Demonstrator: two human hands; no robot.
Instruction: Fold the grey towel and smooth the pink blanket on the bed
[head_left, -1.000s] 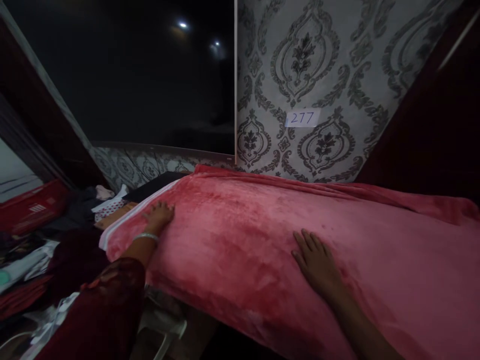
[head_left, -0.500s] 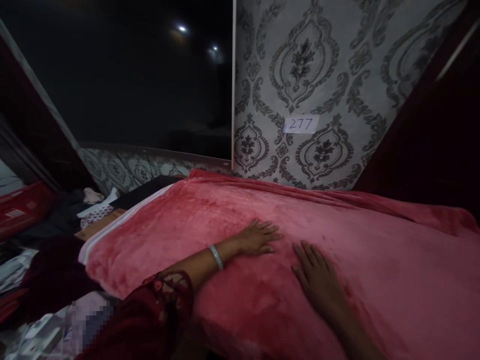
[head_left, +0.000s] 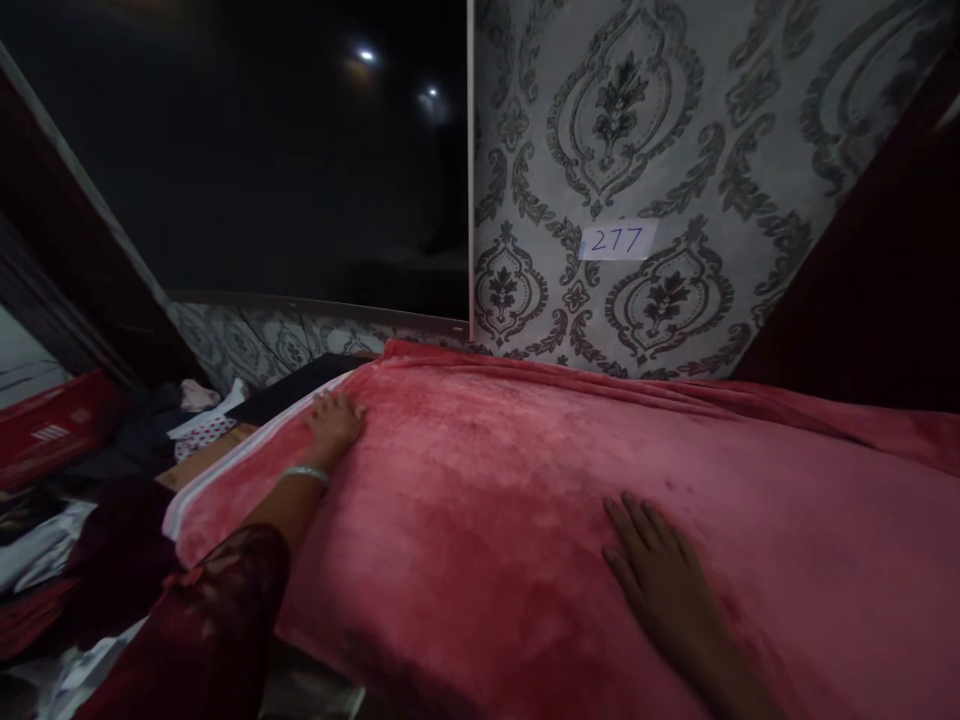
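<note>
A plush pink-red blanket (head_left: pixel 480 480) lies spread over a raised surface, with folds along its back edge and a pale border at its left. My left hand (head_left: pixel 336 425), a light bangle at its wrist, rests palm down near that border with its fingers apart. On the middle right of the blanket, my right hand (head_left: pixel 654 560) lies flat, fingers stretched toward the wall. Neither hand grips anything.
A large dark television screen (head_left: pixel 247 150) hangs above the blanket's left half. Patterned wallpaper (head_left: pixel 622 110) bears a paper label (head_left: pixel 619 240) reading 277. Clothes, a red bag-like item (head_left: pixel 56 425) and a black flat object (head_left: pixel 296 385) lie to the left.
My left hand has slid left across the blanket from its middle to near the pale border. My right hand stays flat at nearly the same spot. The view has shifted slightly.
</note>
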